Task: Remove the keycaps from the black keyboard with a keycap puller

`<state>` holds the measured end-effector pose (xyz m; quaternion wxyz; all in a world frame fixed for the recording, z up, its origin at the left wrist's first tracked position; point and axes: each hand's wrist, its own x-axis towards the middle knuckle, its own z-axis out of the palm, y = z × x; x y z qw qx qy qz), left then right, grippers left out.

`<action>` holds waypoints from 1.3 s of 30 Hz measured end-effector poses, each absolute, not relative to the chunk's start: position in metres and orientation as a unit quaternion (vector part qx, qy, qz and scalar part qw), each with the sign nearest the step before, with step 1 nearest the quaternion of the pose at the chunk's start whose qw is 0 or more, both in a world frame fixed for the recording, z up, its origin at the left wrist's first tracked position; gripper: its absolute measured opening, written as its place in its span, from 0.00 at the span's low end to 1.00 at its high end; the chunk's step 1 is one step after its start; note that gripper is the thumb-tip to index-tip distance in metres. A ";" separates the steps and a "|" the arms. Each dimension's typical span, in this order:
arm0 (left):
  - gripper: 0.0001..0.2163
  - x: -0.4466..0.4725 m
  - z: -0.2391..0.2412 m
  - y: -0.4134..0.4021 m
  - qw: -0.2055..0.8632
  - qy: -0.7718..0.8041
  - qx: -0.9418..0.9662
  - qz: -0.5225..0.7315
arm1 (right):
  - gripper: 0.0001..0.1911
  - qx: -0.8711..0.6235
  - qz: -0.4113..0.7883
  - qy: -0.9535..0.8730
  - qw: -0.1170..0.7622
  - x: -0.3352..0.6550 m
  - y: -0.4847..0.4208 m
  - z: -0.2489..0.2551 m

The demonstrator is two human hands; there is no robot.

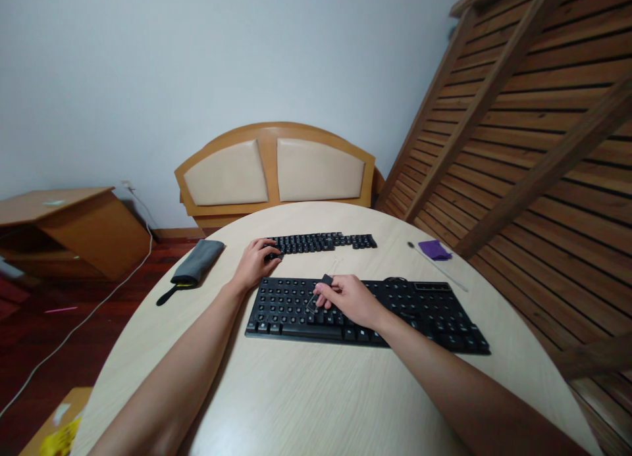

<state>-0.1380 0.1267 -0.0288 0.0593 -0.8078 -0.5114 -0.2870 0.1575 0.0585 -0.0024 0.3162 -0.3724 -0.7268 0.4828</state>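
A black keyboard [291,311] lies in front of me on the round table. Most of its upper key positions are bare of caps, while caps remain along its bottom row. My right hand [353,300] is closed around a keycap puller [324,283] with a black handle, its wire end down over the keyboard's left-middle part. Behind the keyboard, rows of loose black keycaps [309,243] are laid out side by side. At their left end my left hand [253,265] has thumb and fingers curled around a keycap, partly hidden by the fingers.
A grey pouch [200,262] with a black strap lies at the table's left. To the right are a thin brush [434,264] and a folded purple cloth [434,249]. A headboard [274,170] stands behind the table, and wooden slats [518,147] lean at the right.
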 end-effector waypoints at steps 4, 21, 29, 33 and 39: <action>0.07 -0.138 -0.029 0.126 0.057 -0.513 -0.807 -0.288 | 0.20 -0.374 0.487 -0.724 0.315 0.157 0.057 -0.001; 0.10 -0.099 0.017 0.096 -0.100 -0.498 -0.802 -0.314 | 0.22 -0.361 0.457 -0.751 0.310 0.159 0.055 0.002; 0.16 -0.064 0.059 0.049 -0.176 -0.441 -0.878 -0.066 | 0.20 -0.335 0.324 -0.841 0.274 0.162 0.052 0.005; 0.21 -0.064 0.064 0.034 -0.197 -0.432 -0.879 -0.036 | 0.21 -0.288 0.249 -0.888 0.257 0.163 0.049 0.009; 0.25 -0.061 0.060 0.025 -0.184 -0.439 -0.879 0.009 | 0.24 -0.276 0.146 -0.919 0.239 0.160 0.047 0.005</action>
